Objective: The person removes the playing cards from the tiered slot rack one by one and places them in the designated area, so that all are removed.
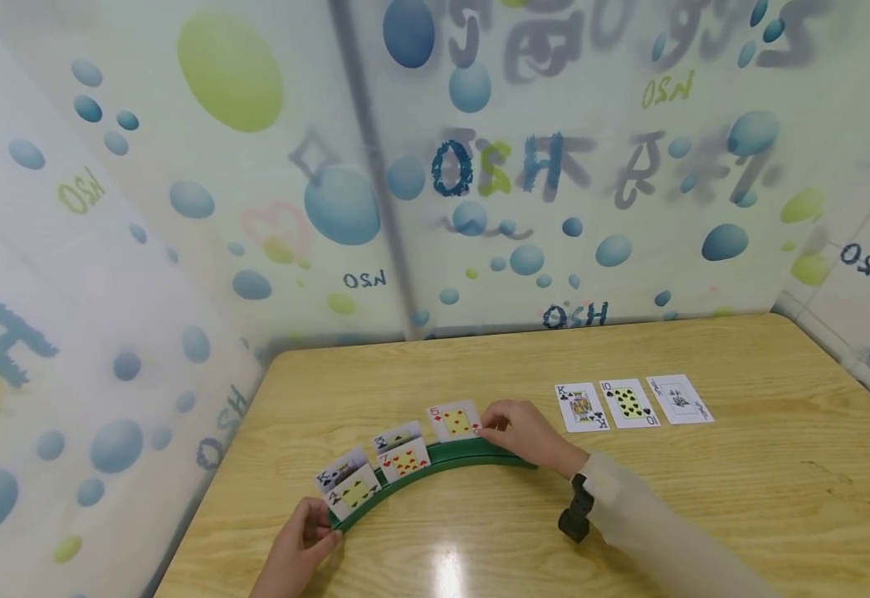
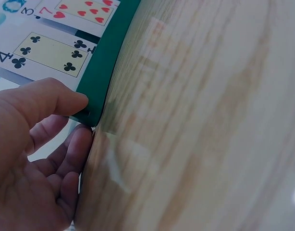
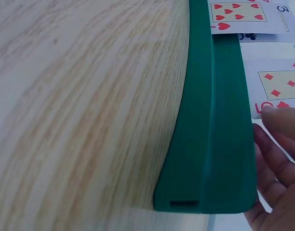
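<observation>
A curved green card holder [image 1: 472, 453] lies on the table with playing cards upright in two rows. My left hand [image 1: 302, 538] grips its left end, thumb on the green edge [image 2: 97, 91] in the left wrist view. The four of clubs [image 1: 354, 493] and seven of hearts [image 1: 405, 461] stand in the front row. Behind them are a king [image 1: 341, 467] and a three of clubs [image 1: 396, 436], both partly covered. At the back row, my right hand [image 1: 532, 433] pinches the five of diamonds [image 1: 453, 420] by its right lower corner.
Three cards lie face up at the table's right: a king of clubs [image 1: 581, 407], a ten of spades [image 1: 629, 404] and a joker [image 1: 679, 399]. Patterned curtains [image 1: 554, 208] rise behind the wooden table [image 1: 629, 515]. A black wrist device [image 1: 577, 511] sits on the right wrist.
</observation>
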Demonstrator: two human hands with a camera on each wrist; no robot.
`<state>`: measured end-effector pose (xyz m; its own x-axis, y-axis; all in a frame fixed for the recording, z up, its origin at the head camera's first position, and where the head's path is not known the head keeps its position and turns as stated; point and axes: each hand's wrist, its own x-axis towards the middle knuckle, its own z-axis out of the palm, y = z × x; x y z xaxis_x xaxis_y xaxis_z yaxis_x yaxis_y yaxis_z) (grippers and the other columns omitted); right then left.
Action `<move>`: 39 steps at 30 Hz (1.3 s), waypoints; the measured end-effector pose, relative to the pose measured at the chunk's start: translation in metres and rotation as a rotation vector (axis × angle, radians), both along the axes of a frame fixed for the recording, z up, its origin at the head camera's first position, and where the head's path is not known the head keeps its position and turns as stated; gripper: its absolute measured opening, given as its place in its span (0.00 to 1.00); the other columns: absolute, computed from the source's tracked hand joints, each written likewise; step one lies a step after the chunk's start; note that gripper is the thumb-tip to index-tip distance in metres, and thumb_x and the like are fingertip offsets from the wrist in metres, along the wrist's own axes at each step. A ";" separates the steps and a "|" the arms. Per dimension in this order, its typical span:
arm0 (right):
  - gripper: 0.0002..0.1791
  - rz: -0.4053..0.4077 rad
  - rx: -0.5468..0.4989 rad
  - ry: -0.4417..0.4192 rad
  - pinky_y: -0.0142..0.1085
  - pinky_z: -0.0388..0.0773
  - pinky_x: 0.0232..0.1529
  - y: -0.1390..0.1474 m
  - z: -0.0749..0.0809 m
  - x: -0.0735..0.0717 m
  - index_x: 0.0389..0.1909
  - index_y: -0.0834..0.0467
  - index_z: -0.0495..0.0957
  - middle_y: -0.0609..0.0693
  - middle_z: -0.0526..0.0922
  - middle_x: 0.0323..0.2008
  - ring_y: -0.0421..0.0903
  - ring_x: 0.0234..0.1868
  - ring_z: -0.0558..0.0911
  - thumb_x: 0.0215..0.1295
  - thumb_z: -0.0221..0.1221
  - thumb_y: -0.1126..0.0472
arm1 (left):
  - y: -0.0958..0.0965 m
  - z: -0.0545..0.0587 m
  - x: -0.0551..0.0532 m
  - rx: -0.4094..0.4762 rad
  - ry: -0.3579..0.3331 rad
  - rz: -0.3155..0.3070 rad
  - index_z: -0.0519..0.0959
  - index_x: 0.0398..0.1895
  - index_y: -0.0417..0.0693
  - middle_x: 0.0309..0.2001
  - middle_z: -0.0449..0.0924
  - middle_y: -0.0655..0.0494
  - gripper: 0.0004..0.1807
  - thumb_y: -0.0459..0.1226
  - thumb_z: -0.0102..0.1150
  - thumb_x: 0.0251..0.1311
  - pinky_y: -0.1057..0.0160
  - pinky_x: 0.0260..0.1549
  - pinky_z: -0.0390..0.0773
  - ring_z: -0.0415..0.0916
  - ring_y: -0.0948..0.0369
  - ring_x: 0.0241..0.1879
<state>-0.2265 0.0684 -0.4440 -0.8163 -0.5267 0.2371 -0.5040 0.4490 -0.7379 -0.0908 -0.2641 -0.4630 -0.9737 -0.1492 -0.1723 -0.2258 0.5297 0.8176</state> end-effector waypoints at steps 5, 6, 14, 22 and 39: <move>0.04 0.009 -0.050 -0.015 0.32 0.71 0.31 0.005 0.000 0.001 0.30 0.53 0.78 0.40 0.76 0.28 0.38 0.29 0.72 0.62 0.58 0.58 | 0.000 0.000 0.001 -0.002 -0.010 0.001 0.65 0.42 0.36 0.38 0.72 0.49 0.17 0.29 0.61 0.52 0.60 0.36 0.72 0.71 0.58 0.36; 0.04 0.006 -0.056 -0.019 0.32 0.72 0.32 0.007 0.000 0.001 0.31 0.53 0.77 0.40 0.77 0.28 0.38 0.29 0.72 0.62 0.58 0.57 | 0.000 0.000 0.001 -0.001 -0.013 0.003 0.65 0.42 0.36 0.38 0.72 0.49 0.17 0.29 0.61 0.52 0.59 0.37 0.72 0.71 0.58 0.36; 0.08 -0.016 -0.066 -0.038 0.33 0.72 0.32 0.024 0.001 0.001 0.32 0.56 0.77 0.47 0.79 0.29 0.39 0.30 0.74 0.63 0.56 0.55 | -0.001 -0.002 0.000 0.003 -0.019 0.004 0.65 0.42 0.37 0.38 0.73 0.50 0.17 0.29 0.61 0.53 0.60 0.36 0.72 0.71 0.58 0.36; 0.06 -0.121 -0.038 -0.009 0.35 0.73 0.33 0.051 0.003 -0.001 0.32 0.53 0.77 0.43 0.78 0.29 0.39 0.31 0.75 0.62 0.58 0.55 | -0.001 -0.003 0.000 0.001 -0.030 0.009 0.66 0.42 0.37 0.37 0.72 0.50 0.16 0.29 0.60 0.52 0.60 0.37 0.72 0.71 0.58 0.36; 0.13 -0.362 0.005 0.007 0.35 0.73 0.31 0.132 0.021 -0.006 0.37 0.62 0.77 0.53 0.79 0.32 0.46 0.33 0.76 0.64 0.56 0.55 | -0.002 -0.002 -0.002 -0.008 0.000 -0.003 0.66 0.42 0.37 0.37 0.73 0.50 0.17 0.29 0.61 0.52 0.62 0.35 0.72 0.71 0.59 0.36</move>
<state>-0.2322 0.2009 -0.4233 -0.9484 -0.2053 0.2418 -0.3172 0.6030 -0.7320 -0.0927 -0.2659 -0.4654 -0.9740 -0.1480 -0.1715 -0.2247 0.5368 0.8132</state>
